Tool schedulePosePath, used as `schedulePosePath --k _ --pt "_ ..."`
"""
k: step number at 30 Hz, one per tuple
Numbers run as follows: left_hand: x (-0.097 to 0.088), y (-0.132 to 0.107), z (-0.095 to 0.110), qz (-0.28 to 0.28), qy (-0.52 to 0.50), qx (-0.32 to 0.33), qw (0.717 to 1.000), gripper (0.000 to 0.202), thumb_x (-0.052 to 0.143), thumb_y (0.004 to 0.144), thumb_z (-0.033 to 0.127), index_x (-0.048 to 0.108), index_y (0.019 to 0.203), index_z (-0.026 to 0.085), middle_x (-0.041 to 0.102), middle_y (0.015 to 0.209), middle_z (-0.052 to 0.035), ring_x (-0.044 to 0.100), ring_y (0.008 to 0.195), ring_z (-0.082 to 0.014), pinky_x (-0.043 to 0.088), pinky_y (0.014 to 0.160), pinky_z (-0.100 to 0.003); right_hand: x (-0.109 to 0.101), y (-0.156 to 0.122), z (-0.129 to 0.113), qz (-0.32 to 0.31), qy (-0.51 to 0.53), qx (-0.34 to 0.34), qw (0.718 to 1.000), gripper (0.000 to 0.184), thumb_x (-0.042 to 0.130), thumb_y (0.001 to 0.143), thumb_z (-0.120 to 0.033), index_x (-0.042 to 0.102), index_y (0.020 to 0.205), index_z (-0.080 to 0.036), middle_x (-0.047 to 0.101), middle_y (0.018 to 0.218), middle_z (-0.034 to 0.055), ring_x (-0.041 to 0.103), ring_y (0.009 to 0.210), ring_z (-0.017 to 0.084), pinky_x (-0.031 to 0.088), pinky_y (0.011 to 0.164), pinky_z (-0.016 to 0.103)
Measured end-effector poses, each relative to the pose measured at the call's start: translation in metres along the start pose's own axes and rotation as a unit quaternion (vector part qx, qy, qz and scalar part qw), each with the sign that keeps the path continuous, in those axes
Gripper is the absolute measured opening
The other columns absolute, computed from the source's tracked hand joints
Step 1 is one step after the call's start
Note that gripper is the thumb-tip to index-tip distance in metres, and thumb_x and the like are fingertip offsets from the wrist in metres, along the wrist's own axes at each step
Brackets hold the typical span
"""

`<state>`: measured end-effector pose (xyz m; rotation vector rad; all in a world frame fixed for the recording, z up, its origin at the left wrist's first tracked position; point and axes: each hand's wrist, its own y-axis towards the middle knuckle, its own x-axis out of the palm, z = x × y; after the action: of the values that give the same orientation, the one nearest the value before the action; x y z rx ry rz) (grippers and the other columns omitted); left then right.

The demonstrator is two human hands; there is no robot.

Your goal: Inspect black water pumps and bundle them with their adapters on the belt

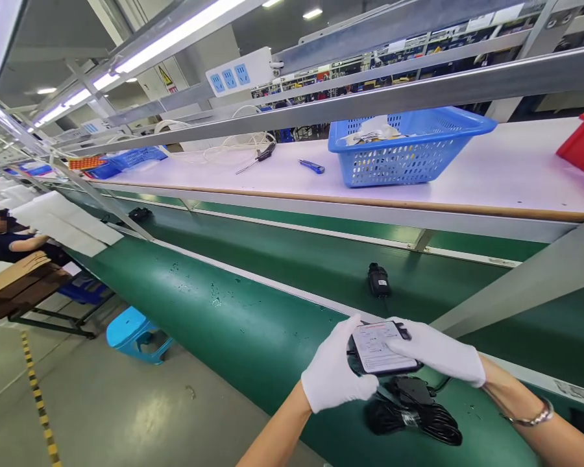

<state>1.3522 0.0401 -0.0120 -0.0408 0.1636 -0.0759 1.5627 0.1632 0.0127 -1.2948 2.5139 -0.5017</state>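
Two gloved hands hold a black power adapter [379, 350] above the near edge of a green conveyor belt [253, 318]. Left hand [333, 373] closes around the adapter's left end, thumb on its white label. Right hand [438, 353] lies across the adapter's right side, fingers extended over the label and clasping the body. Coiled black cable [413, 415] hangs just below the adapter, resting on the belt edge. Second black adapter [378, 280] sits on the belt farther back, well apart from the hands. Blue basket [409, 152] stands on the white shelf [516, 168] behind the belt; blue stool [133, 331] stands on the floor at left.
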Motion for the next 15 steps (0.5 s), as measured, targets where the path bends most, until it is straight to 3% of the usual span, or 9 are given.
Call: schedulePosePath --k 2,4,6,8,9,10,12,13,15 --pt "0.000 -0.002 0.012 -0.010 0.035 0.037 0.999 0.092 0.080 0.072 0.028 0.041 0.155 0.024 0.053 0.148 -0.0147 0.053 0.131 -0.0382 0.047 0.110 -0.053 0.007 -0.009 -0.004 0.005 0.045 -0.004 0.999 0.053 0.080 0.077 -0.062 0.068 0.110 -0.022 0.077 0.111 0.0075 0.072 0.098 0.027 0.057 0.091 0.045" --pt "-0.006 0.000 0.013 0.017 0.006 0.060 0.998 0.088 0.081 0.076 0.041 0.042 0.153 0.026 0.053 0.148 -0.0140 0.056 0.125 -0.0353 0.050 0.107 -0.051 0.008 -0.014 -0.008 0.029 0.083 -0.019 0.996 0.055 0.076 0.081 -0.062 0.065 0.116 -0.020 0.077 0.109 0.0086 0.073 0.092 0.025 0.059 0.082 0.042" --pt "-0.013 0.002 -0.005 0.130 -0.055 0.061 0.988 0.080 0.069 0.085 0.059 0.042 0.152 0.026 0.051 0.150 -0.0132 0.056 0.128 -0.0323 0.046 0.112 -0.050 0.003 -0.017 -0.011 0.069 0.125 -0.049 0.989 0.057 0.075 0.083 -0.061 0.064 0.120 -0.020 0.077 0.106 0.0084 0.073 0.085 0.022 0.059 0.073 0.036" --pt "-0.015 -0.005 -0.042 0.288 -0.112 -0.019 0.951 0.069 0.041 0.097 0.067 0.038 0.153 0.028 0.045 0.157 -0.0111 0.050 0.138 -0.0284 0.038 0.121 -0.046 -0.008 -0.017 -0.015 0.112 0.169 -0.070 0.977 0.058 0.077 0.082 -0.061 0.064 0.122 -0.021 0.078 0.102 0.0076 0.072 0.079 0.020 0.058 0.065 0.032" --pt "-0.010 -0.012 -0.064 0.343 -0.124 -0.114 0.924 0.066 0.033 0.099 0.065 0.032 0.155 0.030 0.042 0.160 -0.0101 0.046 0.143 -0.0266 0.034 0.123 -0.044 -0.014 -0.017 -0.017 0.136 0.188 -0.079 0.970 0.058 0.078 0.081 -0.060 0.065 0.121 -0.021 0.078 0.100 0.0073 0.073 0.078 0.020 0.059 0.064 0.032" --pt "-0.001 -0.021 -0.088 0.362 -0.124 -0.233 0.894 0.067 0.026 0.099 0.067 0.024 0.157 0.035 0.037 0.164 -0.0073 0.041 0.148 -0.0247 0.032 0.124 -0.043 -0.020 -0.016 -0.019 0.159 0.204 -0.086 0.962 0.058 0.080 0.078 -0.060 0.066 0.119 -0.022 0.079 0.099 0.0072 0.074 0.078 0.021 0.061 0.066 0.033" --pt "0.030 -0.040 -0.130 0.339 -0.127 -0.343 0.867 0.078 0.025 0.097 0.065 0.010 0.160 0.022 0.027 0.167 -0.0191 0.032 0.153 -0.0333 0.027 0.125 -0.054 -0.029 -0.014 -0.025 0.198 0.225 -0.093 0.949 0.056 0.084 0.073 -0.060 0.071 0.112 -0.022 0.079 0.099 0.0076 0.076 0.083 0.025 0.064 0.072 0.037" --pt "0.049 -0.045 -0.146 0.319 -0.122 -0.375 0.862 0.085 0.031 0.095 0.064 0.010 0.159 0.013 0.024 0.166 -0.0270 0.030 0.153 -0.0383 0.025 0.124 -0.058 -0.031 -0.013 -0.028 0.214 0.229 -0.097 0.945 0.055 0.084 0.072 -0.060 0.073 0.108 -0.021 0.080 0.100 0.0081 0.076 0.086 0.027 0.065 0.075 0.039" --pt "0.088 -0.042 -0.169 0.267 -0.111 -0.398 0.870 0.097 0.048 0.086 0.065 0.018 0.155 0.004 0.031 0.158 -0.0369 0.038 0.147 -0.0456 0.032 0.119 -0.061 -0.029 -0.013 -0.034 0.230 0.228 -0.099 0.941 0.055 0.084 0.070 -0.063 0.075 0.104 -0.021 0.080 0.102 0.0091 0.077 0.092 0.030 0.065 0.079 0.041"
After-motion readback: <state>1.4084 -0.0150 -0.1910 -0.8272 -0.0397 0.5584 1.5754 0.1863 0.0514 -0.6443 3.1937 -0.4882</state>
